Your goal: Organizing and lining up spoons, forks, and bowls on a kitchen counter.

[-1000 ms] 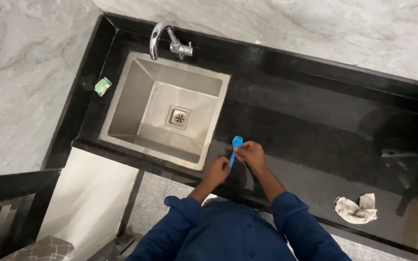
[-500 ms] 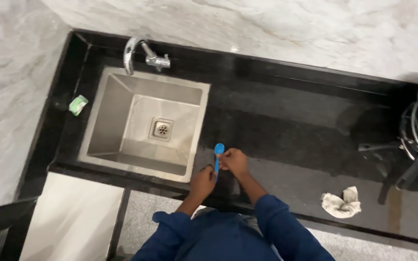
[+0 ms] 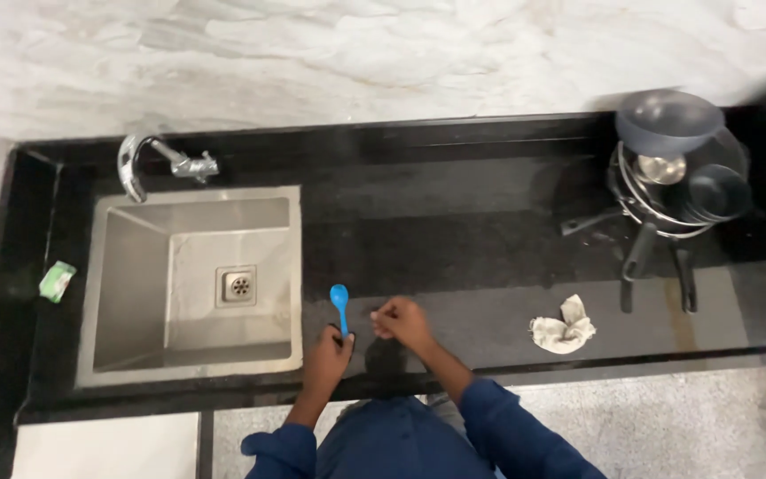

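Blue spoon [image 3: 340,307] sits upright-ish over the black counter [image 3: 454,231] near its front edge, just right of the steel sink [image 3: 190,282], bowl end pointing to the back. Left hand [image 3: 330,353] is closed round the spoon's handle. Right hand [image 3: 403,321] is just beside it, fingers curled w/ tips pinched together; can't tell on what. Tap [image 3: 148,164] at sink's back left corner, green sponge [image 3: 57,280] at counter's left edge. Crumpled cloth [image 3: 563,325] near front edge to the right; stacked dark pans [image 3: 677,182] at back right corner.
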